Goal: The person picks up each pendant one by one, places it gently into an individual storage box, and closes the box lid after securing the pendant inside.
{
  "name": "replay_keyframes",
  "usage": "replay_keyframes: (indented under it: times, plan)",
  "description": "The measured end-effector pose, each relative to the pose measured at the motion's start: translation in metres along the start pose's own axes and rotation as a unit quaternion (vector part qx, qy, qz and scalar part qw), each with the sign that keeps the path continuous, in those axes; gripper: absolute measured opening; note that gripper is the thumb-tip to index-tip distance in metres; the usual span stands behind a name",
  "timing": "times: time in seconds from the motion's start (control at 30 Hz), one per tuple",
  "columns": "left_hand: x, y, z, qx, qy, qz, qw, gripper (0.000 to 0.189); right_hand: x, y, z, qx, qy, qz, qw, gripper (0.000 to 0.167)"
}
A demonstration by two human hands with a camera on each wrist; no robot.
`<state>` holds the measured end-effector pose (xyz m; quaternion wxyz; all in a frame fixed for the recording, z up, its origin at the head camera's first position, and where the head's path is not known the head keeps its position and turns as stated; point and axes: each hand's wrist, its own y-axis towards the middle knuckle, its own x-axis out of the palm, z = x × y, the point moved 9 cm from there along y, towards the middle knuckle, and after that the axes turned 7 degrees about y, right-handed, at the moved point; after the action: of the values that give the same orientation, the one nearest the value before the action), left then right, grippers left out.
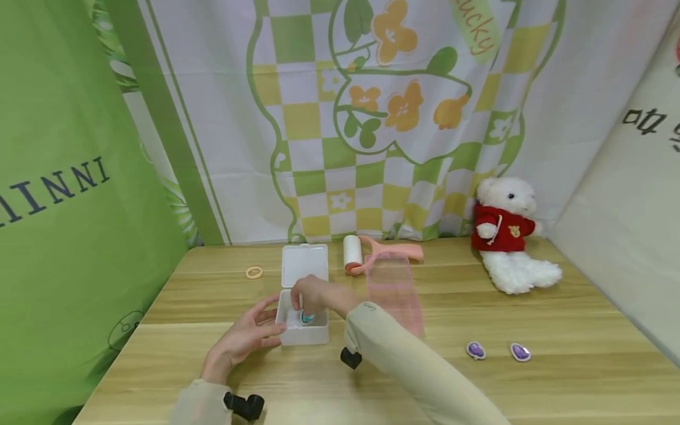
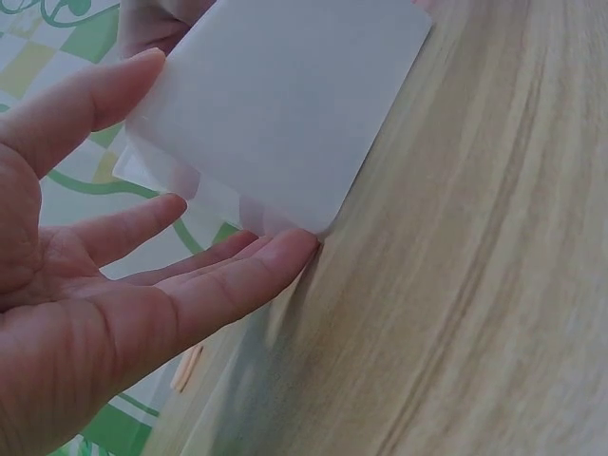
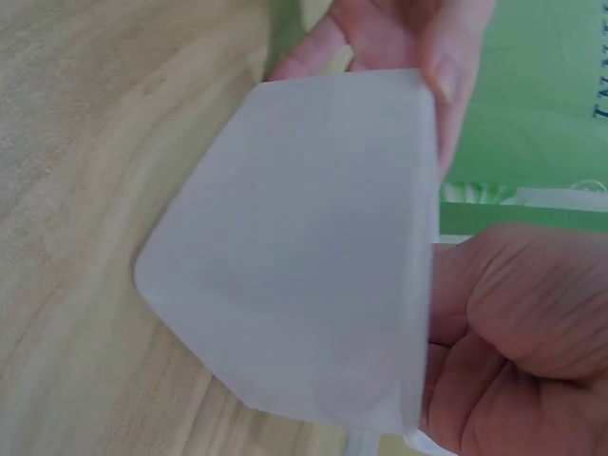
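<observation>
A small white plastic box [image 1: 304, 335] stands on the table with its hinged lid [image 1: 305, 265] laid back. Beside its left wall is my left hand [image 1: 245, 336], fingers extended against the side and thumb at the front rim; the left wrist view shows these straight fingers [image 2: 237, 285] touching the box. My right hand [image 1: 314, 293] reaches down into the box from the right, fingers curled at a teal-gemmed oval piece with a pale rim [image 1: 306, 317]. In the right wrist view the box wall [image 3: 304, 247] hides those fingertips.
Two purple-gemmed ovals [image 1: 476, 350] lie at the right. Behind the box are a pink-handled lint roller [image 1: 352, 254] and an orange ring [image 1: 254, 272]. A transparent pink case [image 1: 393, 295] lies partly behind my right forearm. A white teddy bear [image 1: 504, 227] in red sits at the back right.
</observation>
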<state>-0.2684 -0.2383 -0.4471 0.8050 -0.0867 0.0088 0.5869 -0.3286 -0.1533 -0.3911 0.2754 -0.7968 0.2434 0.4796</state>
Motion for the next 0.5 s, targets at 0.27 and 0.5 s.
replay_keyframes:
  times: [0.27,0.5]
  plan:
    - [-0.0004,0.0002,-0.0003,-0.004,-0.002,-0.004,1.0000,0.079,0.0105,0.0043,0.0013,0.022,-0.030,-0.013,0.9992,0.026]
    - [0.0002,-0.0003,0.0005,-0.006,-0.001,-0.008,0.9999,0.078,0.0099,0.0000,-0.0045,0.005,-0.051,0.011,0.9986,0.021]
